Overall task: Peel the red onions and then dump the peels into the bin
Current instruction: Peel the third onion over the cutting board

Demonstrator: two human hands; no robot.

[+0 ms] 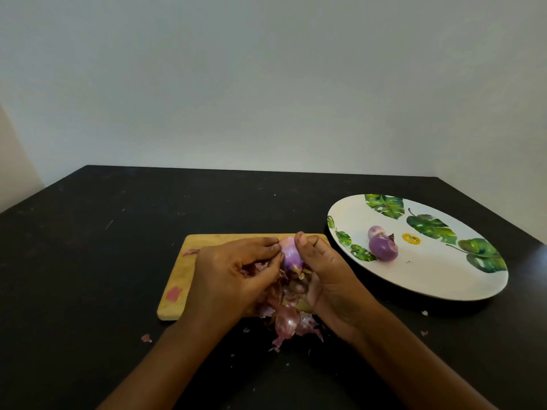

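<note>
Both left hand (233, 270) and right hand (328, 273) pinch a glossy round onion (290, 253) over papery peels (285, 321).

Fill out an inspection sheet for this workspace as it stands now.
Surface: black table, scuffed, with a wooden cutting board on it.
Job's things: held onion, mostly bare, above the board; peel pile spilling over the board's near edge; two onions, largely peeled, touching each other on the leaf-print plate; no bin in view.
Clutter: peel scraps scattered on the table.
Grippers: right hand grips the held onion; left hand pinches at its skin.
Cables: nothing seen.
Surroundings: plain pale wall behind the table.
</note>
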